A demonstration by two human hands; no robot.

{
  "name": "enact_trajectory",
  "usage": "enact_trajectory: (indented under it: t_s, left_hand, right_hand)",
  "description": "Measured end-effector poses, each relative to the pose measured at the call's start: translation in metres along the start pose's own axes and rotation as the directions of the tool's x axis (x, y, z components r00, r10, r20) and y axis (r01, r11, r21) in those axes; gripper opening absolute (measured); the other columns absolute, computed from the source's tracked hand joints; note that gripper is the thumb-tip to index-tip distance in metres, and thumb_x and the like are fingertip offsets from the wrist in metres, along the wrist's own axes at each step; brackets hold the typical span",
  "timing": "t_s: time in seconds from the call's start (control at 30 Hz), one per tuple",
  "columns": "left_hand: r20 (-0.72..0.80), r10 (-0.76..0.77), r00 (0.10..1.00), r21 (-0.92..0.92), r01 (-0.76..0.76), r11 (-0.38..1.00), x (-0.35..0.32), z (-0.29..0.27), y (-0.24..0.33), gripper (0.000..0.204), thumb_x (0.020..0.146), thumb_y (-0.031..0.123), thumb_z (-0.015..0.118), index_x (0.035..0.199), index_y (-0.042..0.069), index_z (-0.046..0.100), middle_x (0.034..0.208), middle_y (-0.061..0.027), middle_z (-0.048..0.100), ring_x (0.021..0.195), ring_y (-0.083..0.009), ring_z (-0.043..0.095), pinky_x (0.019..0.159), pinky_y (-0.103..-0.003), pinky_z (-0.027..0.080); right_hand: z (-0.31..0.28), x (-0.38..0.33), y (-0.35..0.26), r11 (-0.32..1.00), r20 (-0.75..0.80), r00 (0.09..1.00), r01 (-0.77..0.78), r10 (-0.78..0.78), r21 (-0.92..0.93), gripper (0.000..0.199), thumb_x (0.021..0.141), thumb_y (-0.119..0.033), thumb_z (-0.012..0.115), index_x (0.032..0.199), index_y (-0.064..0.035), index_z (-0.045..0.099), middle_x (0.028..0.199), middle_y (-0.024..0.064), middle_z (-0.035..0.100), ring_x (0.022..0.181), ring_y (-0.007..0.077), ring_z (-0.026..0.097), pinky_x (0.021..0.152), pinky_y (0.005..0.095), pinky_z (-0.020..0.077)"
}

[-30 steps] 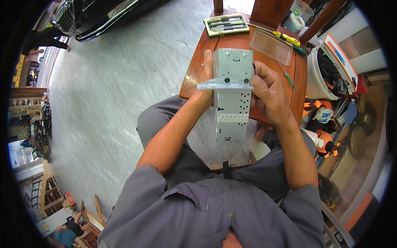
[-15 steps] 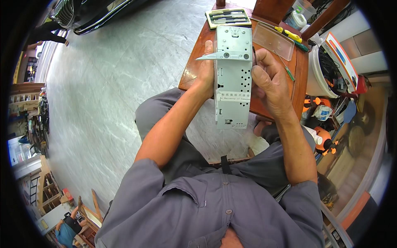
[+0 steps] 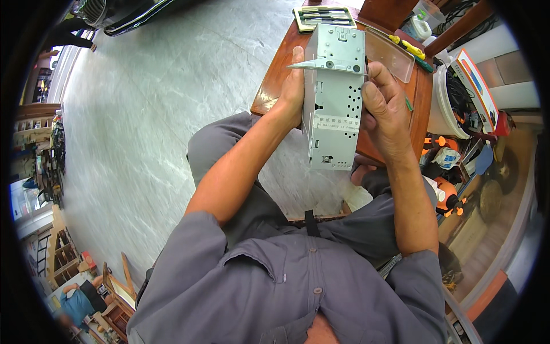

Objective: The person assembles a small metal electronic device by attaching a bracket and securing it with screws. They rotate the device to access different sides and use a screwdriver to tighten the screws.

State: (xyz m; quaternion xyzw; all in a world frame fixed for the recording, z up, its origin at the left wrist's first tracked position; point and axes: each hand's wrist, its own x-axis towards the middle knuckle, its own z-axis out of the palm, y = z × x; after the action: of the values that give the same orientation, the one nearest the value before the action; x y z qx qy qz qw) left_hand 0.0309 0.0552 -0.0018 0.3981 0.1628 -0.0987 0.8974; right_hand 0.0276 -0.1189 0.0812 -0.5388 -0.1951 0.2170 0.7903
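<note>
A boxy silver metal casing [image 3: 335,103], like a car stereo's, is held up in front of me over the edge of a wooden stool or small table. Round holes, a pale sticker and a projecting flange mark the face toward me. My left hand [image 3: 293,92] grips its left side, thumb up and the other fingers hidden behind. At the right edge my right hand [image 3: 385,109] is closed, thumb and bent forefinger together. A slim dark piece shows by that forefinger; the hand hides most of it, so its kind is unclear.
On the wooden top [image 3: 281,66] lie a boxed screwdriver set [image 3: 324,17], a clear plastic tray [image 3: 389,54] and a yellow-handled screwdriver [image 3: 407,46]. A white bucket of cables [image 3: 444,103] and orange-capped bottles [image 3: 447,195] stand at right. Another person [image 3: 80,301] is at lower left.
Both hands have shifted slightly right and up in the picture with the casing. It has turned a little, so more of its left side shows.
</note>
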Motion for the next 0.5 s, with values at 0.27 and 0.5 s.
enact_trajectory:
  t_s: [0.27, 0.5]
  left_hand:
    - [0.034, 0.008, 0.999, -0.01, -0.008, 1.0, 0.0036, -0.0066, -0.0024, 0.043, 0.105, 0.037, 0.046, 0.118, 0.0, 0.063, 0.093, -0.0145, 0.069, 0.072, -0.0295, 0.071, 0.055, -0.041, 0.063]
    - [0.117, 0.064, 0.991, -0.031, -0.06, 0.998, 0.0069, -0.0057, -0.0034, 0.041, 0.106, 0.035, 0.043, 0.118, 0.0, 0.063, 0.094, -0.0145, 0.069, 0.072, -0.0288, 0.071, 0.057, -0.04, 0.063]
  right_hand:
    - [0.0009, -0.0008, -0.0019, 1.0, -0.022, 1.0, -0.006, 0.005, -0.01, 0.029, 0.101, -0.034, 0.069, 0.104, -0.0083, 0.056, 0.074, -0.0031, 0.059, 0.052, 0.0019, 0.04, 0.045, 0.0197, 0.029]
    - [-0.0005, -0.0023, 0.0005, 1.0, -0.027, 1.0, 0.002, -0.002, 0.009, 0.028, 0.102, -0.034, 0.069, 0.106, -0.0083, 0.058, 0.074, -0.0027, 0.06, 0.052, 0.0015, 0.04, 0.046, 0.0194, 0.029]
